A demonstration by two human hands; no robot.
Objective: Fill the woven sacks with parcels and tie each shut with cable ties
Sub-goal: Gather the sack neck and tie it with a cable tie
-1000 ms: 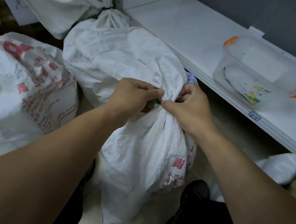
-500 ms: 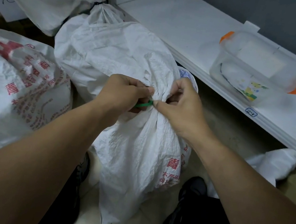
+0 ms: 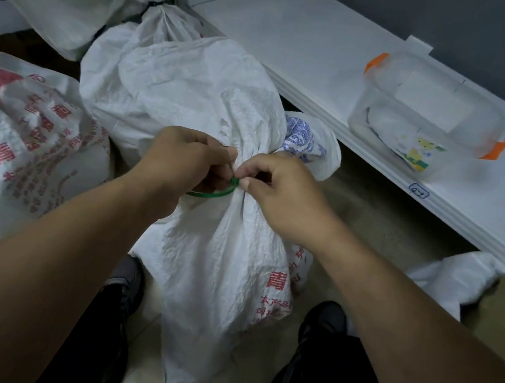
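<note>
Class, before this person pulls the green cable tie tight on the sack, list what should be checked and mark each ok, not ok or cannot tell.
1. Sack neck gathered into one bunch: ok, the fabric is pleated together between both hands.
2. Green cable tie looped around the neck: cannot tell, only a curved stretch shows in front.
3. Tail threaded through the tie's head: cannot tell, fingers cover the joint.
4. Left hand steadying the neck: ok, its fingers curl at the bunch.
5. Right hand on the tie: ok, it pinches the green end.
6. Loop snug: not ok, it still bows away from the fabric.
</note>
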